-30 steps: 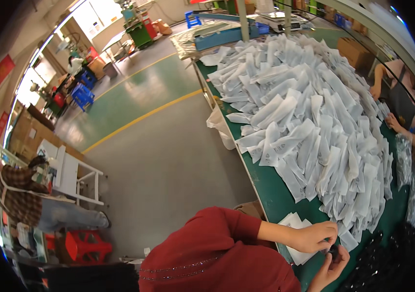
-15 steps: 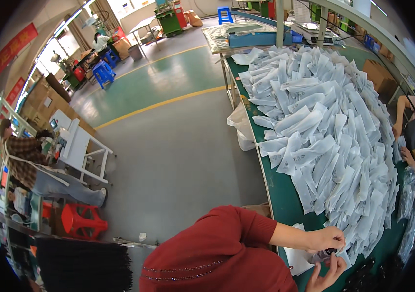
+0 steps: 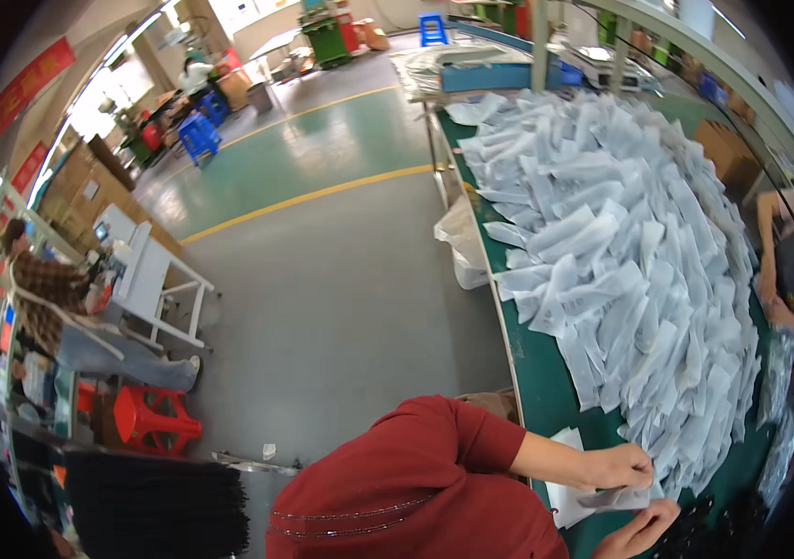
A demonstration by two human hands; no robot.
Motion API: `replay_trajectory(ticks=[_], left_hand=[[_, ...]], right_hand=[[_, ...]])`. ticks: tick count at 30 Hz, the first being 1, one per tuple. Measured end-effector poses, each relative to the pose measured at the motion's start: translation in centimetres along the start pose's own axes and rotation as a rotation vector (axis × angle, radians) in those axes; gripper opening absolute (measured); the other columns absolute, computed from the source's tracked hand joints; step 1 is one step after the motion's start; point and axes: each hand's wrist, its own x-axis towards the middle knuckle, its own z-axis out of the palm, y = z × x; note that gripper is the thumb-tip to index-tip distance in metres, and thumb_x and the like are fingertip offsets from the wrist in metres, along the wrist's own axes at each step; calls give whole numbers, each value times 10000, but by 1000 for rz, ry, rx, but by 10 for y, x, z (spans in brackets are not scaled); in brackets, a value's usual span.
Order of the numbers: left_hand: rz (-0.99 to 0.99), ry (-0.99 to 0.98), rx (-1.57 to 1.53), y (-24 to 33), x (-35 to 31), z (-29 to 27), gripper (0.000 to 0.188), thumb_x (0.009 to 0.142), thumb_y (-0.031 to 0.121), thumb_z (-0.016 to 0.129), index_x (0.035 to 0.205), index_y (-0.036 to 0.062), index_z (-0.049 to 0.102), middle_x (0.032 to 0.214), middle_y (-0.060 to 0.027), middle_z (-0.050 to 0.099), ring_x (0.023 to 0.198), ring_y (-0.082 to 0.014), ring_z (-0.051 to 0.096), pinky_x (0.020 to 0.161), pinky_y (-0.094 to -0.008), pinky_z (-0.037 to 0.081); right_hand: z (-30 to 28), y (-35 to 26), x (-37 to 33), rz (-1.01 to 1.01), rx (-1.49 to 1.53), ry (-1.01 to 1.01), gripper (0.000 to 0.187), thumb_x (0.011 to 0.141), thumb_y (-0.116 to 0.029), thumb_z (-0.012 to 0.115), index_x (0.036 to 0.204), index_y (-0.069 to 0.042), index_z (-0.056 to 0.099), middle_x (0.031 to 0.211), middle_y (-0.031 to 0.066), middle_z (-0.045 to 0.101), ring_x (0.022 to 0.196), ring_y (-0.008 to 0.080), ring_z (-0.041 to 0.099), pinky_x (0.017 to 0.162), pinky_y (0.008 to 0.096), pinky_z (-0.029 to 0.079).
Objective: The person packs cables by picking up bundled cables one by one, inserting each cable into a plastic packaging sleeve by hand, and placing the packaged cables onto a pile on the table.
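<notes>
White pouches point(image 3: 616, 252) heap beside left grip point(image 3: 620, 465), pinching a grey pouch point(image 3: 617, 500), and right grip point(image 3: 648, 527), its hold unclear.

The head-worn fisheye looked down past a red sweater point(image 3: 406, 484), near the left hand point(image 3: 622, 466) and right hand point(image 3: 644, 529). It also spanned the floor point(image 3: 341, 307) beyond.

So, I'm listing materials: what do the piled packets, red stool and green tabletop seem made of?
Piled packets: matt, whitish, seemingly thin plastic film, judging by their translucence and creases, though paper is possible. Red stool: probably moulded plastic, smooth, evenly coloured. Green tabletop: smooth, even-coloured, perhaps rubber matting or laminate.
</notes>
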Motion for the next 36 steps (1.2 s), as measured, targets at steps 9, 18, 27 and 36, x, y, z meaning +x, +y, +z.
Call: replay_trajectory(ticks=[9,18,27,36], left_hand=[[155,38,94,125,102,-72,400,1043,314,365,1087,79,686,1077,-141,666,1017,-252,610,891,-356,476],[295,5,1692,59,81,-77,777,787,507,739,1482,307,456,1594,-179,272,1468,-490,190,1090,-693,251],[817,-139,1549,-9,143,-107,675,713,627,732,1257,233,669,1609,-188,247,1493,-509,15,950,-852,199],[902,-111,1443,-9,162,-116,564,704,614,730,1145,263,722,1569,-197,304,1483,-520,15,1013,-851,18]], right_hand=[[-30,87,37,215,-389,142,168,857,-17,668,1018,-13,622,1117,167,580,1073,344,569,918,402,474],[-79,168,-17,383,-1322,-138,535,797,-469,738,1263,-222,651,1343,122,575,1251,349,501,1010,560,389],[-120,181,-77,255,-1215,-267,439,898,-251,671,1299,-92,585,1299,202,588,1171,413,547,1025,484,425],[-55,159,-11,185,-1120,-327,390,907,-512,643,1112,-185,703,974,162,636,830,381,611,686,515,530]])
